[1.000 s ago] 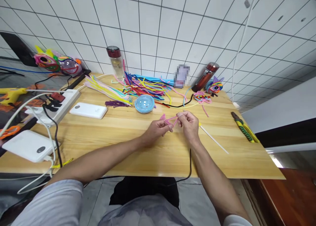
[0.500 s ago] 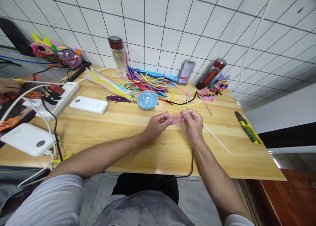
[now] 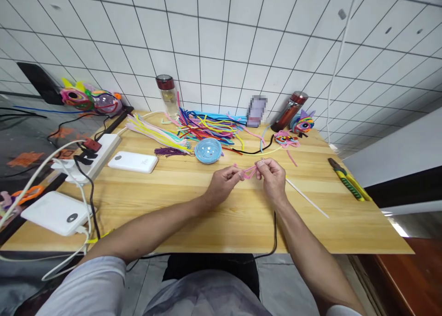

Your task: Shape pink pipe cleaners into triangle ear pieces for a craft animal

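Between my two hands runs a bent pink pipe cleaner (image 3: 249, 171), above the wooden table. My left hand (image 3: 223, 185) pinches its left part between thumb and fingers, with a small curled end sticking up. My right hand (image 3: 272, 178) grips the other end in closed fingers. A white stick (image 3: 307, 198) lies beside my right hand and slants toward the front right. Just behind my hands sits a blue bowl (image 3: 208, 151). Farther back is a heap of colourful pipe cleaners (image 3: 207, 127).
Power banks (image 3: 133, 162) and a power strip (image 3: 95, 159) with cables occupy the left. Bottles (image 3: 290, 111), a propped phone (image 3: 256, 111) and a colourful figure (image 3: 303, 123) stand at the back. Pliers (image 3: 348, 180) lie at the right edge.
The camera view has shifted, so the table sits lower in the picture. My left fingers have moved slightly along the pink pipe cleaner; both hands still hold it.
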Demonstrator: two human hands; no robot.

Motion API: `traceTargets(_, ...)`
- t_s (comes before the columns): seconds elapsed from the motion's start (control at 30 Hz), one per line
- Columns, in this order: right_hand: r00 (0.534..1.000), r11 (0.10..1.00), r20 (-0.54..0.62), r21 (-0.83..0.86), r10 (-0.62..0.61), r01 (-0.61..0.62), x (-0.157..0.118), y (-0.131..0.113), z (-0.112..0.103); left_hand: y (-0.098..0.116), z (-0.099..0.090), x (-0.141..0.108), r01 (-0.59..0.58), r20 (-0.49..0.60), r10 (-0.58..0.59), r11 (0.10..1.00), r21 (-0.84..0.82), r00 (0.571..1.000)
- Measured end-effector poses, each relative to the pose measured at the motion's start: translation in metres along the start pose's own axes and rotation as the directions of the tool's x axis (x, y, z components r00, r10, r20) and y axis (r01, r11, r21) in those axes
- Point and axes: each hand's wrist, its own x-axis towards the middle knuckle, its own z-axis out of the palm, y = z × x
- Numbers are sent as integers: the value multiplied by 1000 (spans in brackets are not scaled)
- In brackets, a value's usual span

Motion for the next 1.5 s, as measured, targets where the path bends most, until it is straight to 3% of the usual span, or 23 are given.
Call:
traceTargets(0.27,999,998,-49,54,-23,26,4,3,-5,15,0,8,21,108,-12,997,-79,994)
traceTargets(0.47,989,991,-139,112,-59,75,18,-12,-13,34,-12,7,49,18,-47,986,-162,999)
traceTargets(0.63,996,997,-49,15,-69,70,38,-38,-17,15,-24,-16,144,-78,-166,962,-234,983)
traceTargets(0.77,994,982,70,-165,-80,91,71,-47,-9,-6,-28,-28,226,-109,-262,937,-266,959)
traceTargets(0.83,989,938,128,-326,-75,114,94,-40,1,-10,-29,-29,235,-101,-276,924,-301,956)
traceTargets(0.9,973,823,211,-535,-88,191,118,-27,12,-12,-29,-28,244,-89,-287,913,-325,954)
traceTargets(1.1,943,649,327,-705,-63,287,172,17,46,-12,-30,-26,287,-65,-323,903,-321,944)
traceTargets(1.33,850,450,526,-757,-11,474,190,37,72,-14,-26,-30,327,-28,-349,901,-285,937)
traceTargets(1.5,821,363,570,-772,34,521,190,47,80,-13,-28,-26,324,-54,-359,889,-323,932)
